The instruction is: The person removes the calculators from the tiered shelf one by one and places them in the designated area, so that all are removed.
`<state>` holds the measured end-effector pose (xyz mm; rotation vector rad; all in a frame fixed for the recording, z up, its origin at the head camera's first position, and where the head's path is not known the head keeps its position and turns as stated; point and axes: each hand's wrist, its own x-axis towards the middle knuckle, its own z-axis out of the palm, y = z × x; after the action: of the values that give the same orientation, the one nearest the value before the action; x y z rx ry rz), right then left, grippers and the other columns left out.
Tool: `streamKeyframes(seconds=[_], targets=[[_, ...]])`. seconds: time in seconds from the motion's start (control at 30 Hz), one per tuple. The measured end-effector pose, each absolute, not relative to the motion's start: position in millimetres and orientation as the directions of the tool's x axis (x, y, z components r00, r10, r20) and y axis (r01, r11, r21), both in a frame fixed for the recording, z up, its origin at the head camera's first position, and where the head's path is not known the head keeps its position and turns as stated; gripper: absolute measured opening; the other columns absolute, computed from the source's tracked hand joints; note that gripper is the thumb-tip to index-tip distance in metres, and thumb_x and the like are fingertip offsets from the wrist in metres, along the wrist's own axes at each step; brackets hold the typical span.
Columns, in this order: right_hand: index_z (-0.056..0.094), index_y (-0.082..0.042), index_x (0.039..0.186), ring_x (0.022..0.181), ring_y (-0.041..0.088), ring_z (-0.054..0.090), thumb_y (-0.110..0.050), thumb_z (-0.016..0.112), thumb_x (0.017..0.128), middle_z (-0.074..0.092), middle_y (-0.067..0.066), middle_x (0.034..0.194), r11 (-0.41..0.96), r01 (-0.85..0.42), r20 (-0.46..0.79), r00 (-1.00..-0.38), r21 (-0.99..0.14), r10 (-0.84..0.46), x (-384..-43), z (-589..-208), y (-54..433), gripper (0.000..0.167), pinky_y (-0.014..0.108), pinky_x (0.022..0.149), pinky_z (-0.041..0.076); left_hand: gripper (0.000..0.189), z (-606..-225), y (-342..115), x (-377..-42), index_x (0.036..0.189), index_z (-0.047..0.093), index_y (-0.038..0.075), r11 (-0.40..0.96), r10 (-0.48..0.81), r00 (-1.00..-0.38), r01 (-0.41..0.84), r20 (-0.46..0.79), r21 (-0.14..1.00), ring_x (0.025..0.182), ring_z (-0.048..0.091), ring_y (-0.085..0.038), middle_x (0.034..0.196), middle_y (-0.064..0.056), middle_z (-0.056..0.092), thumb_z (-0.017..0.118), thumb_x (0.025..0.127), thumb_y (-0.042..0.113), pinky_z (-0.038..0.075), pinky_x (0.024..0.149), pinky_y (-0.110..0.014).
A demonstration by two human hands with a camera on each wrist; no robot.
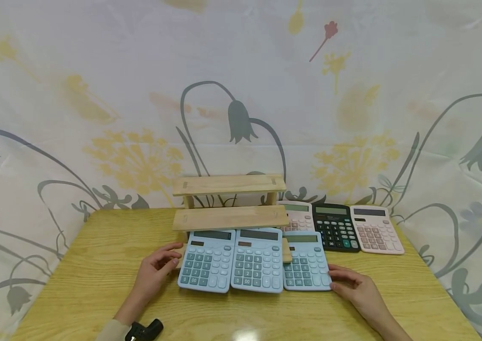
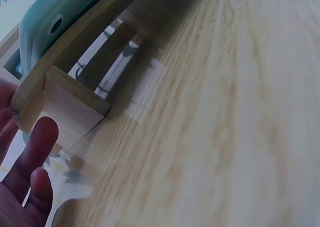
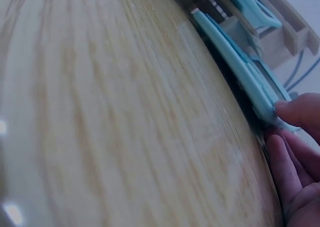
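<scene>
A stepped wooden rack (image 1: 230,218) stands on the table. Two light-blue calculators, a left one (image 1: 207,260) and a middle one (image 1: 257,260), lean side by side on its lowest step. A third light-blue calculator (image 1: 307,265) is to the right of that step, low over the tabletop. My right hand (image 1: 360,291) pinches its right edge, thumb (image 3: 295,109) above and fingers (image 3: 285,167) lower down. My left hand (image 1: 153,270) is by the left end of the lowest step, fingers loosely bent; whether they touch the wooden board (image 2: 37,84) I cannot tell.
Behind on the right lie a pale pink calculator (image 1: 298,215) partly hidden by the rack, a black calculator (image 1: 334,227) and another pale pink calculator (image 1: 377,229). A flower-printed cloth (image 1: 241,71) hangs behind the wooden table (image 1: 109,246).
</scene>
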<state>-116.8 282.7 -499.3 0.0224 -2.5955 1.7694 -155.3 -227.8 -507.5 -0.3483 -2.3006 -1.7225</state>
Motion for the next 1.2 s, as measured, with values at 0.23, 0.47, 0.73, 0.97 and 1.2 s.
streamKeyframes(seconds=[0.23,0.47,0.73,0.97,1.2], targets=[[0.073,0.000,0.112,0.113,-0.007,0.054,-0.010,0.078,0.085,0.062,0.017,0.132,0.355,-0.025,0.023,-1.000,-0.935,-0.010,-117,-499,281,0.029,0.012,0.090,0.043,0.009,-506,-228,-154,0.098,0.073,0.004,0.254,0.038,-0.946,0.321,0.322,0.912,0.109,0.060,-0.004,0.126,-0.017,0.065,0.065,0.095,0.001,0.049,0.074,-0.020],[0.072,0.002,0.112,0.112,-0.008,0.054,-0.009,0.077,0.086,0.060,0.019,0.134,0.319,-0.002,0.000,-1.000,-0.948,-0.007,-116,-498,280,0.029,0.013,0.090,0.044,0.009,-506,-228,-153,0.099,0.073,0.003,0.251,0.047,-0.942,0.334,0.334,0.908,0.109,0.060,-0.005,0.127,-0.018,0.065,0.065,0.095,0.001,0.049,0.074,-0.020],[0.073,0.001,0.112,0.112,-0.008,0.054,-0.008,0.076,0.086,0.061,0.017,0.133,0.330,0.013,-0.012,-1.000,-0.944,0.005,-118,-496,280,0.028,0.012,0.091,0.043,0.009,-505,-229,-152,0.098,0.073,0.004,0.253,0.037,-0.946,0.321,0.323,0.913,0.108,0.060,-0.004,0.127,-0.017,0.065,0.065,0.095,0.002,0.049,0.074,-0.020],[0.067,0.007,0.120,0.108,-0.008,0.057,-0.005,0.071,0.090,0.063,0.018,0.130,0.294,0.034,-0.027,-0.999,-0.955,0.027,-119,-492,279,0.032,0.014,0.087,0.046,0.009,-507,-231,-152,0.099,0.072,0.003,0.259,0.064,-0.941,0.338,0.333,0.905,0.112,0.058,-0.003,0.128,-0.018,0.064,0.064,0.096,0.001,0.049,0.076,-0.020],[0.061,0.008,0.128,0.102,-0.002,0.063,-0.005,0.065,0.095,0.067,0.019,0.122,0.296,0.055,-0.054,-0.998,-0.954,0.011,-121,-478,281,0.036,0.018,0.085,0.050,0.009,-506,-229,-152,0.100,0.072,0.005,0.275,0.060,-0.945,0.326,0.322,0.905,0.115,0.058,-0.006,0.130,-0.014,0.064,0.065,0.095,0.003,0.049,0.075,-0.022]])
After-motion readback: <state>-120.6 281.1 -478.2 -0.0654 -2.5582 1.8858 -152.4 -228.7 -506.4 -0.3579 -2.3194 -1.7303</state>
